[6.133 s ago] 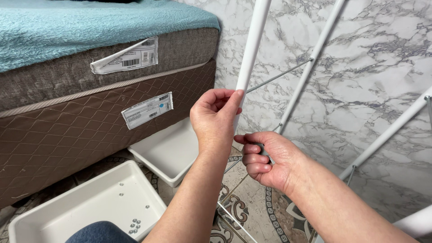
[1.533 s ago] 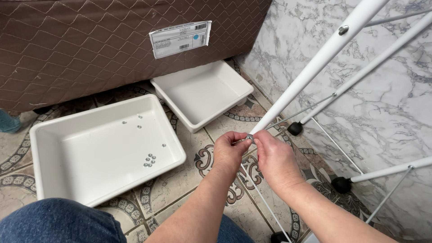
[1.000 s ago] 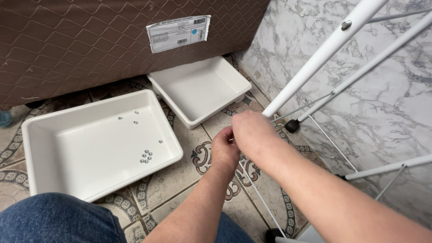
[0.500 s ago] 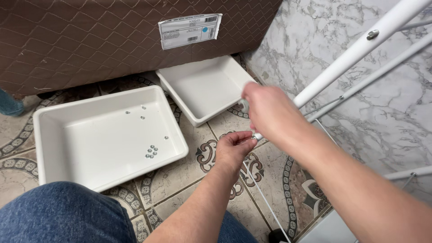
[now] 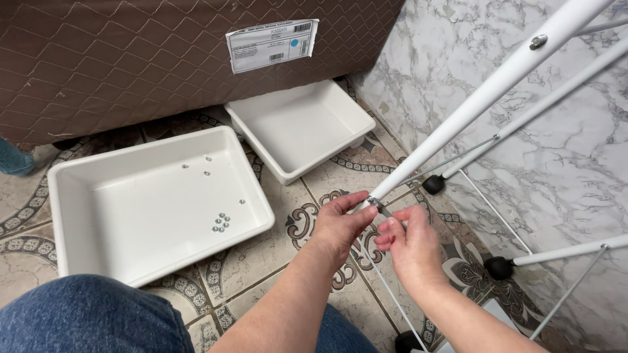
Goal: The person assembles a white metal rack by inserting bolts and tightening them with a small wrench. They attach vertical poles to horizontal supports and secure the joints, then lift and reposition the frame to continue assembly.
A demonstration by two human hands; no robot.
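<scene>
While the left hand (image 5: 337, 225) is pinching the lower end of the white tube (image 5: 471, 104) at frame centre, its fingertips are covering the small fastener there. The right hand (image 5: 409, 245), just beside, is gripping a thin grey tool (image 5: 384, 210), mostly hidden in curled fingers; loose nuts (image 5: 220, 223) are lying in the white tray (image 5: 98, 222) at left.
</scene>
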